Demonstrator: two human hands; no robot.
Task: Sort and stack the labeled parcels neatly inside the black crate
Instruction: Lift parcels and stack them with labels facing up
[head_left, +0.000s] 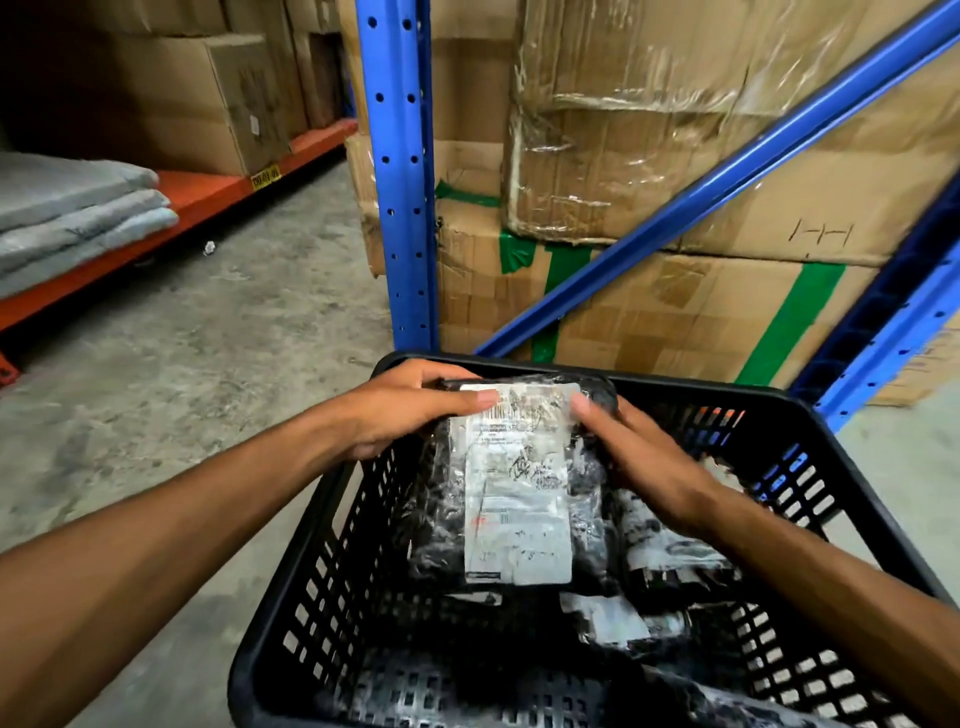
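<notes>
A black slotted plastic crate (291, 613) stands on the floor in front of me. Both hands hold one black plastic-wrapped parcel (514, 493) with a long white shipping label, tilted against the crate's far wall. My left hand (410, 410) grips its upper left corner, thumb on the label. My right hand (639, 457) grips its right edge. Other black parcels with white labels (675, 561) lie lower in the crate, to the right and toward me, partly hidden by my right forearm.
Blue rack uprights (402, 171) and a diagonal brace stand right behind the crate, with taped cardboard boxes (649, 156) stacked behind them. At the left, an orange shelf (208, 192) carries folded grey mats (72, 208) and more boxes. Bare concrete floor (208, 364) lies to the left.
</notes>
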